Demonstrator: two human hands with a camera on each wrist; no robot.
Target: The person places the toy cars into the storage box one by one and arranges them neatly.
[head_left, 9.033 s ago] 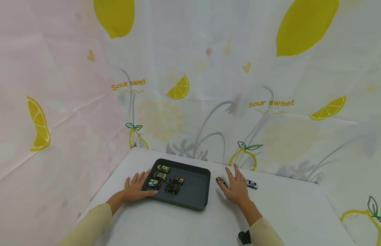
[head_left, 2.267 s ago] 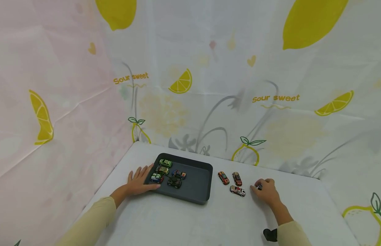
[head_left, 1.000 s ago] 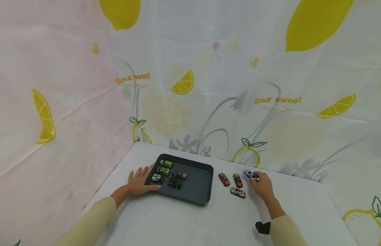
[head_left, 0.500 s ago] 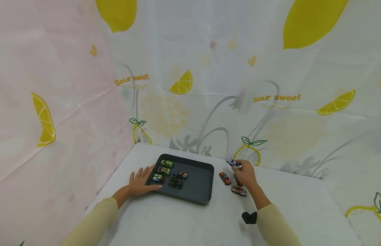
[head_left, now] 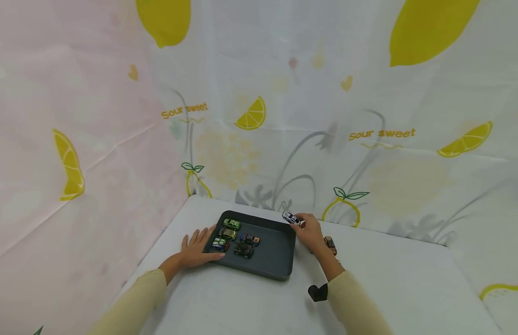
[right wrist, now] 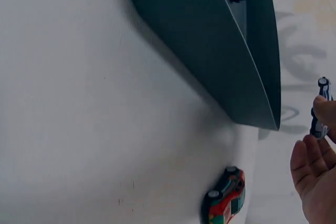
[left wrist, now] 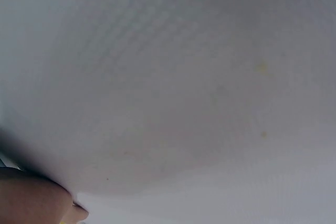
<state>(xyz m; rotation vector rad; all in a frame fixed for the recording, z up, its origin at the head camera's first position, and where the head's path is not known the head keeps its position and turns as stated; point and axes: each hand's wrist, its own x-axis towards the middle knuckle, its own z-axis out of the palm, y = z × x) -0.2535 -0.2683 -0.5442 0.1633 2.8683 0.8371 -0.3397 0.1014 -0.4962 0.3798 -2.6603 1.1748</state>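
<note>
My right hand (head_left: pixel 310 233) pinches a white toy car (head_left: pixel 291 218) with dark markings, held up by the far right corner of the dark grey baking tray (head_left: pixel 273 253). The right wrist view shows this car (right wrist: pixel 320 111) between thumb and fingers, off the table. With fingers spread, my left hand (head_left: pixel 194 251) rests against the tray's left edge, its thumb along the near rim. Several toy cars stand in the tray's left half, among them a green car (head_left: pixel 232 224) and a black one (head_left: pixel 244 250). The left wrist view mostly shows white table surface.
Right of the tray, a dark orange toy car (head_left: pixel 330 245) lies on the white table (head_left: pixel 393 284), partly behind my right arm. A red toy car (right wrist: pixel 228 198) sits near the tray in the right wrist view. Lemon-print cloth (head_left: pixel 250 158) hangs behind the table.
My right hand has picked the white toy car off the table at the right and carried it left to the tray's far right corner. The left hand has stayed at the tray's edge.
</note>
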